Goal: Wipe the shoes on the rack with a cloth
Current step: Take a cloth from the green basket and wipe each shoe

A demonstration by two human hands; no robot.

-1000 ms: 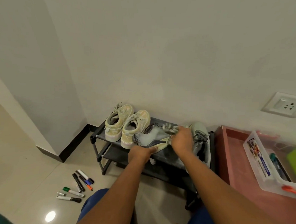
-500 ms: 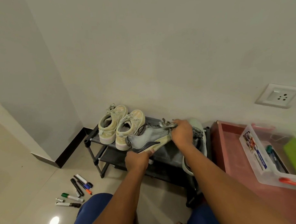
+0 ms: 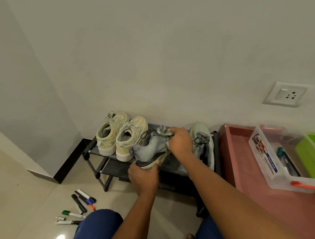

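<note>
A: Grey shoe (image 3: 150,146) — position noted?
B: Held tipped above the rack (image 3: 93,152), long axis left-to-right. Its sole is gripped by the left hand (image 3: 143,175); the cloth (image 3: 162,131) is clutched at the toe end by the right hand (image 3: 180,141) — nearer for wiping.

No wording anywhere here can be read. The clear plastic box (image 3: 272,161), on the pink tabletop (image 3: 263,196) to the right of the shoe rack (image 3: 93,153), carries a printed label (image 3: 265,155) on its near wall: small coloured pictures and a dark blue band with white lettering, too small and blurred to make out. The markers (image 3: 79,206) on the floor in front of the rack's left end show no legible print. The shoes show no readable brand.
</note>
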